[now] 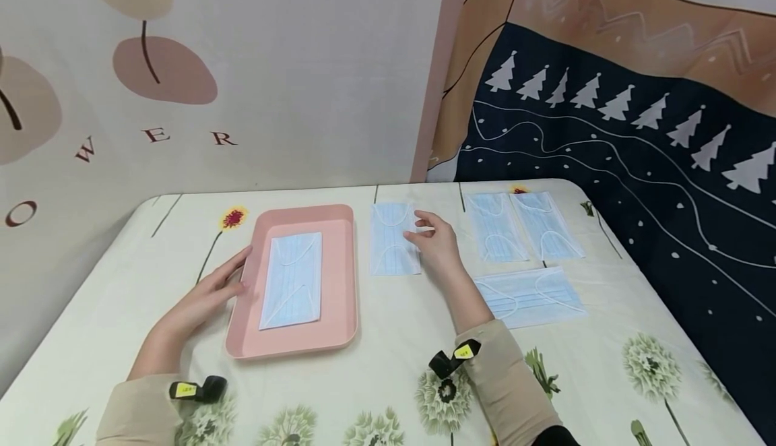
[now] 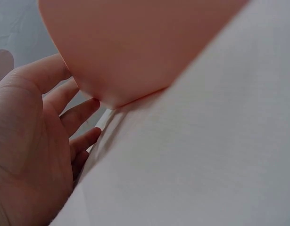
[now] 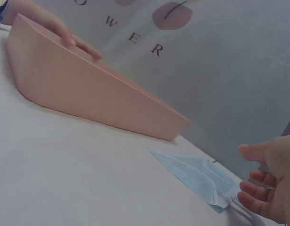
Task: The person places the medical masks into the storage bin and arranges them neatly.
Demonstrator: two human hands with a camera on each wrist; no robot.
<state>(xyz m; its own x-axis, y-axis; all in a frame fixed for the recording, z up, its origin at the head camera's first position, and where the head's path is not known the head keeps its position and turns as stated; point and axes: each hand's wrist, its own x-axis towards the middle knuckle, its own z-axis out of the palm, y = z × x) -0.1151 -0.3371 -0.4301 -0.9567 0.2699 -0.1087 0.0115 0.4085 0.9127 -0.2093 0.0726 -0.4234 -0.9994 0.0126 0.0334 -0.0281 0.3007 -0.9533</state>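
Note:
My left hand (image 1: 203, 301) rests its fingers and thumb along the left side of a pink rectangular tray (image 1: 337, 277). In the left wrist view, its loosely bent fingers lie against the tray's outer wall (image 2: 111, 56). A light blue disposable face mask (image 1: 291, 281) with white ear loops lies flat inside the tray. Just right of the tray, another face mask (image 1: 388, 240) lies lengthwise on the table. Over its right edge hovers my right hand (image 1: 441, 247), thumb and fingers apart with nothing between them. That hand also shows beside the mask (image 3: 196, 176) in the right wrist view.
Two more masks, a left one (image 1: 497, 227) and a right one (image 1: 548, 224), lie side by side at the back right. Below them a mask (image 1: 539, 294) lies sideways, partly behind my right forearm. A flower-print cloth (image 1: 388, 365) covers the table; printed curtains (image 1: 315, 96) hang behind.

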